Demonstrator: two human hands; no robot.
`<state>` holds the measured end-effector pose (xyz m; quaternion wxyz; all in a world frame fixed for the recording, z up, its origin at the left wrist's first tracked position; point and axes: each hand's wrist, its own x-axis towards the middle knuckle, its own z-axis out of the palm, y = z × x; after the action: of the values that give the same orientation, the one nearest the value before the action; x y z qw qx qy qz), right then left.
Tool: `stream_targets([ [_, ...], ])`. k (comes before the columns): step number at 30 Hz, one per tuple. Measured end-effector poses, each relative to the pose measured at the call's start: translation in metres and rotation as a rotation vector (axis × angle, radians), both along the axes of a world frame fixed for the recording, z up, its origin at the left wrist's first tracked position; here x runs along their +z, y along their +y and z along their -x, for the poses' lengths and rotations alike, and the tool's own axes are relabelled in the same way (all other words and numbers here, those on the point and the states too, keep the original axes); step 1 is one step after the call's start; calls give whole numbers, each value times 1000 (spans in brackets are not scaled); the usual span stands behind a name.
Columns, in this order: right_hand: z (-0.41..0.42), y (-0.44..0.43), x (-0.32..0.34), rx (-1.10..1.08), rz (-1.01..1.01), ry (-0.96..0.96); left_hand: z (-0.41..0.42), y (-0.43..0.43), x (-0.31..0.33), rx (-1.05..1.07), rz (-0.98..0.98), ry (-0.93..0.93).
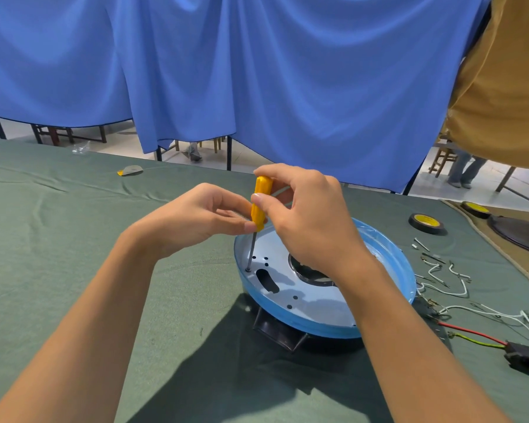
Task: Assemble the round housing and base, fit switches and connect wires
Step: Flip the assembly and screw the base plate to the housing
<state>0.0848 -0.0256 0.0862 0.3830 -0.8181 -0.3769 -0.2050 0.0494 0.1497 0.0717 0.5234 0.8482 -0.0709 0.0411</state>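
Observation:
A round blue-rimmed housing [388,248] with a pale metal plate inside lies on the green cloth, on top of a black base [275,331]. A yellow-handled screwdriver [260,206] stands almost upright, its tip on a screw hole at the plate's left edge. My right hand [306,215] grips the top of the handle with thumb and fingers. My left hand [208,215] pinches the lower end of the handle where the shaft begins. My right forearm hides part of the plate.
White wires [449,285] and small terminals lie right of the housing. A red and yellow-green lead runs to a black plug [526,358]. Two tape rolls [427,222] sit at the back right. A blue curtain hangs behind the table [74,239].

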Motion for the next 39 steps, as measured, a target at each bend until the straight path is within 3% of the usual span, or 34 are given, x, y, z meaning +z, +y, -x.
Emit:
stream_targets([
  [17, -1, 1, -2, -13, 12, -71, -2, -3, -4, 44, 48, -26],
  [32, 0, 0, 2, 50, -9, 44, -1, -3, -1, -6, 34, 22],
  [39, 0, 3, 0, -55, -33, -55, -4, -6, -3, 35, 33, -22],
])
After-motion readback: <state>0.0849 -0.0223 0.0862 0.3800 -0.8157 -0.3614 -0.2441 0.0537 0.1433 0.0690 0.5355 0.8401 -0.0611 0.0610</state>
